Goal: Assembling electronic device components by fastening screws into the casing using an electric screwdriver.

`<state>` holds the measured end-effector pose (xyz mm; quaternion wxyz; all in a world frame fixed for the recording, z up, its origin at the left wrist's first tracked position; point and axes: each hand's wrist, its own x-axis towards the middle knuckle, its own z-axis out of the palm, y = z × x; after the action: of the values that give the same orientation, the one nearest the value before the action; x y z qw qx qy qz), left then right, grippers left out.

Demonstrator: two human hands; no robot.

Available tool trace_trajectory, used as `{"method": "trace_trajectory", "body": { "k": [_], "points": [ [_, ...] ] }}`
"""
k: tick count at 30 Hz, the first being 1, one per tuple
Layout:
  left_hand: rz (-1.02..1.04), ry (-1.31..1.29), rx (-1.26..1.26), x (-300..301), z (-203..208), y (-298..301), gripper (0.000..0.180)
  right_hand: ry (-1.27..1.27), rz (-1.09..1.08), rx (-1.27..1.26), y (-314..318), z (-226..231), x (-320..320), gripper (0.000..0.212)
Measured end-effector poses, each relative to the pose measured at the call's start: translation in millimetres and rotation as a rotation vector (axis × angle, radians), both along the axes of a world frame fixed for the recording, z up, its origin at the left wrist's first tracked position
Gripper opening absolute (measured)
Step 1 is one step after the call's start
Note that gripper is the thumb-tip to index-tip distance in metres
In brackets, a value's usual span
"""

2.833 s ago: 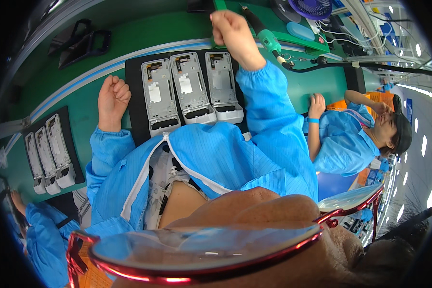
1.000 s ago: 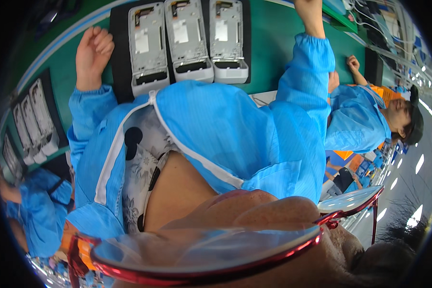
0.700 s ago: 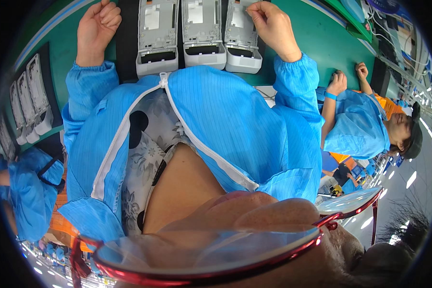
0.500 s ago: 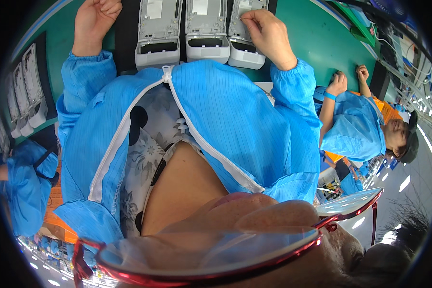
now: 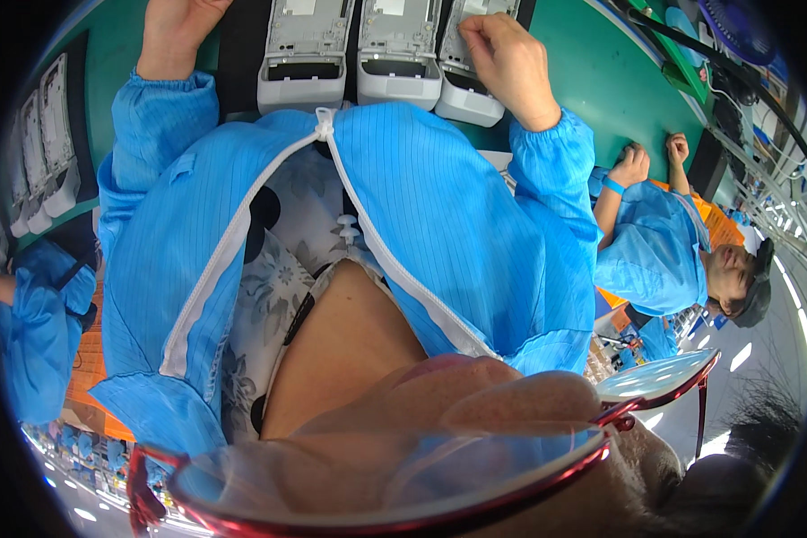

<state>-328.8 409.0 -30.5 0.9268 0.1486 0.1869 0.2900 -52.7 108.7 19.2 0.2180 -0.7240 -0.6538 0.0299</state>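
Three light-grey plastic device housings stand side by side at the top: a left housing (image 5: 302, 85), a middle housing (image 5: 399, 85) and a right housing (image 5: 472, 104). Each has a flat inner panel and a rounded white end with a dark opening. Over the right housing's panel, my right hand (image 5: 513, 67) has thumb and fingertips pinched together; anything between them is too small or hidden. Left of the row, my left hand (image 5: 177, 36) is raised with its fingers curled. The upper edge cuts off its fingertips, so what they may hold does not show.
A black mat (image 5: 243, 58) lies under the housings on the green tabletop (image 5: 596, 94). More housings (image 5: 52, 134) stand on another mat at far left. A co-worker in blue (image 5: 659, 233) sits to the right. A green rack (image 5: 686, 76) is at upper right.
The view has shifted slightly, so the housings sit higher and a little farther right. My left hand has slid farther past the upper edge. My right hand stays over the right housing, still pinched.
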Motion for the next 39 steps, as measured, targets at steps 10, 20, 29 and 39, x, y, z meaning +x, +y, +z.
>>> {"method": "trace_trajectory", "body": {
  "k": [10,20,29,39],
  "points": [
    [0.002,0.068,-0.025,-2,-3,-2,0.006,-0.168,0.079,-0.064,2,8,-2,0.011],
    [-0.027,0.033,-0.011,-7,-9,0,0.009,-0.038,0.107,-0.247,-5,16,6,0.028],
    [-0.036,0.022,0.003,-9,-10,0,0.009,0.141,0.039,-0.189,-9,16,12,0.032],
    [-0.205,-0.183,0.154,-25,-32,31,0.018,-0.321,0.207,-0.190,-2,23,2,0.030]
  ]
}}
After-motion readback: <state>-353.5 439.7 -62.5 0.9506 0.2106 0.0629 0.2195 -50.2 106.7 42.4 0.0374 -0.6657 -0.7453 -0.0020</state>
